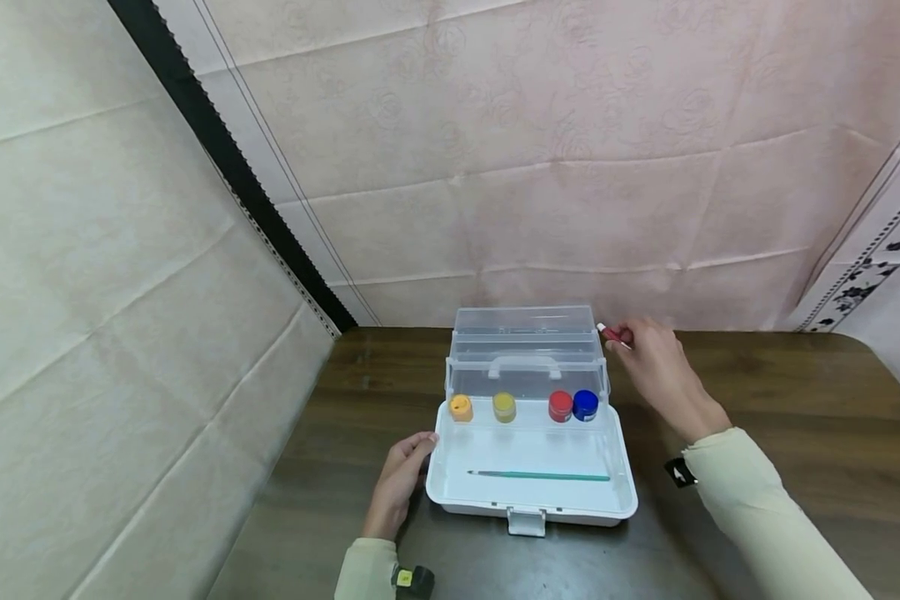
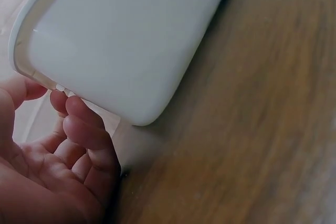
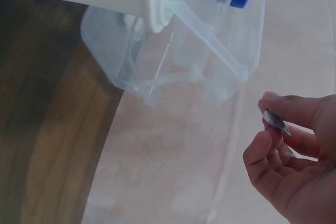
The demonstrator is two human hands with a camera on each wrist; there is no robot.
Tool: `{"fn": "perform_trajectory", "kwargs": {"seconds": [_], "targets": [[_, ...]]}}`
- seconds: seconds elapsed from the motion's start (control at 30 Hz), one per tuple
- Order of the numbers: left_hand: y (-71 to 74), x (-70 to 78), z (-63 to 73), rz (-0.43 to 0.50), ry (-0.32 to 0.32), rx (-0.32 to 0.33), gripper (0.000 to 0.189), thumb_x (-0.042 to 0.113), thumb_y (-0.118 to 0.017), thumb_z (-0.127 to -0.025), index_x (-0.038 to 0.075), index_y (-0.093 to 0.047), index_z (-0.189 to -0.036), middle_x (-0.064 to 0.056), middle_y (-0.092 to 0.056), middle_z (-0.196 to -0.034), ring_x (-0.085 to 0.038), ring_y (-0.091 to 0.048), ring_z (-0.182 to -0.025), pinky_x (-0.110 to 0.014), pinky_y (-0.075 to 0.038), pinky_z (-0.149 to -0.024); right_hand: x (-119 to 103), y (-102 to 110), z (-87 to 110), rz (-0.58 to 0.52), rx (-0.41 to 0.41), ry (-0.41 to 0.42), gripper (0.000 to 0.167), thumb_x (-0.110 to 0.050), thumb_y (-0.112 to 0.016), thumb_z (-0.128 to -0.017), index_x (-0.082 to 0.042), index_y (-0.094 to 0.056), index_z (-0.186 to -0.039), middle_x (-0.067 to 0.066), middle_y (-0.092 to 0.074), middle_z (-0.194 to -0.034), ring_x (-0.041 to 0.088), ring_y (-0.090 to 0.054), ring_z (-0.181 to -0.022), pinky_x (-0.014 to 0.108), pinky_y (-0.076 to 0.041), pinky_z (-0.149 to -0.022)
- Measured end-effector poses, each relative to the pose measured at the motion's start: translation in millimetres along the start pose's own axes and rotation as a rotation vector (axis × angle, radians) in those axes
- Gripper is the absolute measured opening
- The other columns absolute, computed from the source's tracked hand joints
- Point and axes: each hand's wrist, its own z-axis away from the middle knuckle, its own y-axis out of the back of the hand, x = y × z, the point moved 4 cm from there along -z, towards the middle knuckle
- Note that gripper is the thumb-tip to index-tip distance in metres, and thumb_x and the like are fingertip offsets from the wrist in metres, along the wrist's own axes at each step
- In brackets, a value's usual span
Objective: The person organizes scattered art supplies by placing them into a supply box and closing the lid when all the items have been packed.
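My left hand (image 1: 399, 482) grips the left rim of a white storage box (image 1: 525, 446) with thumb and fingertips; the left wrist view shows that hand (image 2: 63, 150) at the edge. Pinched in my right hand (image 1: 656, 358) is a small red paint tube (image 1: 612, 335) with a white cap, just right of the raised clear lid (image 1: 525, 342). Its flat silver end (image 3: 276, 121) shows between the fingers in the right wrist view. Along the box's back stand an orange paint jar (image 1: 461, 407), a yellow one (image 1: 505, 407), a red one (image 1: 560, 406) and a blue one (image 1: 586, 405).
A green paintbrush (image 1: 538, 476) lies across the front of the box. The front latch (image 1: 527, 522) hangs down. Under the box is a dark wooden table (image 1: 780, 417), its back edge against a pale patterned cloth (image 1: 570, 167). Another cloth (image 1: 157, 333) hangs at the left.
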Motion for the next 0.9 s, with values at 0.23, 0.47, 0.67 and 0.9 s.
{"fn": "perform_trajectory", "kwargs": {"seconds": [0.23,0.47,0.67,0.9], "targets": [[0.7,-2.6,0.2,0.020,-0.007,-0.006,0.048,0.036,-0.061,-0.106,-0.003,-0.066,-0.132,-0.007,-0.072,-0.111,-0.014,-0.065,-0.094,-0.029,-0.056,-0.076,-3.7,-8.5,-23.6,-0.057,-0.096,0.006,0.012,0.000,-0.068,-0.100,0.007,-0.068,-0.110,0.024,-0.068,-0.102,0.035,-0.061,-0.087,0.047,-0.056,-0.074],[-0.3,-2.1,-0.1,0.023,-0.022,-0.018,0.046,0.036,-0.061,-0.105,-0.003,-0.067,-0.129,-0.006,-0.072,-0.110,-0.014,-0.065,-0.094,-0.029,-0.056,-0.075,0.0,-21.9,-49.7,-0.151,-0.214,-0.107,0.015,0.000,-0.066,-0.101,0.007,-0.070,-0.113,0.023,-0.069,-0.104,0.032,-0.061,-0.087,0.032,-0.053,-0.070],[-1.3,-2.6,-0.2,0.023,-0.026,-0.021,0.046,0.036,-0.061,-0.105,-0.003,-0.068,-0.129,-0.007,-0.073,-0.112,-0.014,-0.065,-0.095,-0.030,-0.056,-0.075,1.7,-30.9,-61.8,-0.163,-0.224,-0.114,0.014,0.000,-0.067,-0.101,0.007,-0.072,-0.112,0.024,-0.071,-0.104,0.032,-0.060,-0.087,0.035,-0.052,-0.073],[0.0,-3.7,-0.8,0.021,-0.026,-0.013,0.046,0.036,-0.061,-0.105,-0.003,-0.068,-0.129,-0.006,-0.072,-0.110,-0.014,-0.064,-0.095,-0.030,-0.056,-0.075,0.9,-37.6,-68.9,-0.155,-0.251,-0.098,0.016,-0.001,-0.066,-0.102,0.007,-0.070,-0.116,0.026,-0.072,-0.110,0.035,-0.063,-0.093,0.044,-0.056,-0.082]]}}
